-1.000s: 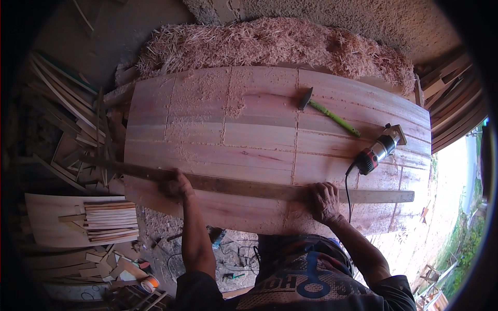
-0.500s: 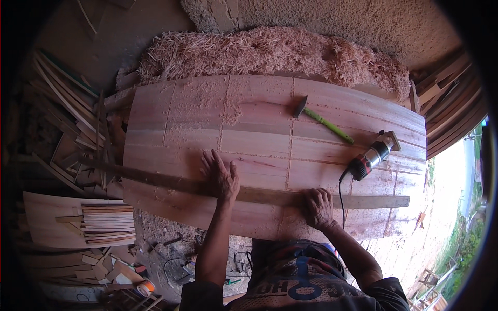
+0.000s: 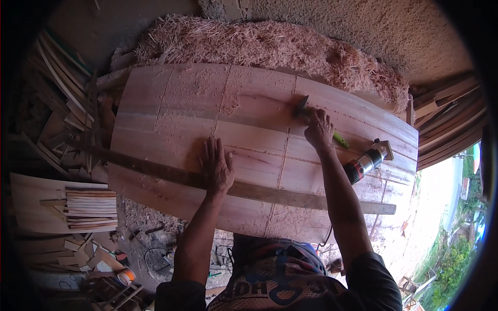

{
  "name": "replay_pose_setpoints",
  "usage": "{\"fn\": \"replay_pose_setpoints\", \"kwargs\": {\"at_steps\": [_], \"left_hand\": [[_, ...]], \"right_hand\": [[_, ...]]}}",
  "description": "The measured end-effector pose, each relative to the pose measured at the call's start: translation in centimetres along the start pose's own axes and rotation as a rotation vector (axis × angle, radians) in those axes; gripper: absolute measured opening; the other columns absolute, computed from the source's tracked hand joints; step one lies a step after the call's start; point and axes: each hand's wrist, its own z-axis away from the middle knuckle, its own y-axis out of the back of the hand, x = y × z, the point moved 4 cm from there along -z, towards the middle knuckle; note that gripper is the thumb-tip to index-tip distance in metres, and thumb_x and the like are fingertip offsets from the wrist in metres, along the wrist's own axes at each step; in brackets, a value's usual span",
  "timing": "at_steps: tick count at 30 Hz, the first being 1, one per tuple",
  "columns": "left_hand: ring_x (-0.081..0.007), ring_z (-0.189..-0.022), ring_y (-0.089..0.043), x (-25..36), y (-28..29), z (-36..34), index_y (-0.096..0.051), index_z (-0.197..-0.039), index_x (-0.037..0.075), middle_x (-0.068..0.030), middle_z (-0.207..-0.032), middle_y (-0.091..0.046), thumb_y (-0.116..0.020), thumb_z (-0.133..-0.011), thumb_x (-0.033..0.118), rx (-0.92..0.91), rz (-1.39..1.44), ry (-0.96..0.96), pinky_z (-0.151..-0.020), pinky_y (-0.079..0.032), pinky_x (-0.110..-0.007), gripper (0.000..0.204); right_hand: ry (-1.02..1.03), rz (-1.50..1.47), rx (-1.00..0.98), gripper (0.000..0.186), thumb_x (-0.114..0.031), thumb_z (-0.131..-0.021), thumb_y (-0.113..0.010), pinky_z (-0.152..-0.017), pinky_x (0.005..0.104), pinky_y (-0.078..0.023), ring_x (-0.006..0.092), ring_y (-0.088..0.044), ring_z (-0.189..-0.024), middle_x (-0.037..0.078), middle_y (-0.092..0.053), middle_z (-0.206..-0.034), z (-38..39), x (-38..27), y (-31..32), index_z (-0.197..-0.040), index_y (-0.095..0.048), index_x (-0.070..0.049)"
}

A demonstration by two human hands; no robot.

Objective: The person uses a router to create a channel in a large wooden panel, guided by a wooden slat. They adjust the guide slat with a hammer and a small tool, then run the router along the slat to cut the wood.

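Observation:
My left hand (image 3: 217, 168) lies with fingers spread on a wide, grooved wooden panel (image 3: 197, 98), its wrist over a long straight wooden batten (image 3: 280, 194). My right hand (image 3: 319, 129) has reached across the panel and has its fingers on the green-handled hammer (image 3: 340, 139), curled round the handle near the dark head. A corded router (image 3: 368, 161), silver, black and red, lies on its side just right of my right forearm. Sawdust is scattered over the panel and along its grooves.
Shavings (image 3: 270, 46) are heaped along the panel's far edge. Curved strips (image 3: 62, 78) are piled at left, more curved boards (image 3: 446, 124) stand at right. A small board with slats (image 3: 36, 202) and offcuts lie lower left. Tools and cord are on the floor below. Bright daylight and greenery show right.
My right hand has left the batten and moved up onto the hammer. My left hand has shifted right along the batten and opened out flat above it. The view has turned slightly.

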Motion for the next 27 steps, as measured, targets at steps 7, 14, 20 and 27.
{"fn": "replay_pose_setpoints", "kwargs": {"at_steps": [7,14,20,27], "left_hand": [[-0.0373,-0.151,-0.028,0.3,-0.8,-0.3,-0.038,-0.155,0.008,-0.0163,-0.162,-0.034,-0.040,-0.106,0.043,0.028,0.009,-0.027,-0.120,-0.020,-0.062,0.060],[-0.0365,-0.151,-0.030,-0.6,-0.5,0.4,-0.038,-0.155,0.008,-0.0166,-0.162,-0.033,-0.040,-0.106,0.042,0.036,0.015,-0.092,-0.119,-0.020,-0.063,0.060],[-0.0350,-0.152,-0.027,0.3,-0.5,0.3,-0.037,-0.155,0.008,-0.0155,-0.163,-0.032,-0.039,-0.107,0.041,0.035,0.095,-0.114,-0.120,-0.018,-0.064,0.059],[-0.0349,-0.153,-0.025,0.3,-0.4,0.5,-0.034,-0.157,0.008,-0.0154,-0.164,-0.030,-0.036,-0.108,0.041,-0.030,0.057,-0.097,-0.121,-0.017,-0.063,0.058]], "right_hand": [[0.171,-0.076,-0.075,0.033,-0.002,-0.085,-0.061,-0.083,0.0579,-0.047,0.0467,-0.056,-0.103,0.025,-0.055,-0.113,-3.7,-0.2,0.2,-0.117,-0.055,-0.004],[0.345,-0.592,-0.003,0.044,-0.003,-0.094,-0.061,-0.072,0.0533,-0.051,0.0492,-0.062,-0.092,0.027,-0.062,-0.108,10.0,-7.7,9.9,-0.135,-0.047,-0.010],[0.145,-0.384,-0.365,0.055,-0.002,-0.095,-0.058,-0.062,0.0467,-0.053,0.0393,-0.067,-0.076,0.020,-0.065,-0.090,26.8,0.9,7.2,-0.147,-0.049,-0.017],[0.254,-0.303,-0.319,0.061,0.003,-0.091,-0.056,-0.053,0.0472,-0.048,0.0373,-0.059,-0.061,0.015,-0.055,-0.075,29.4,2.4,6.3,-0.148,-0.048,-0.016]]}}
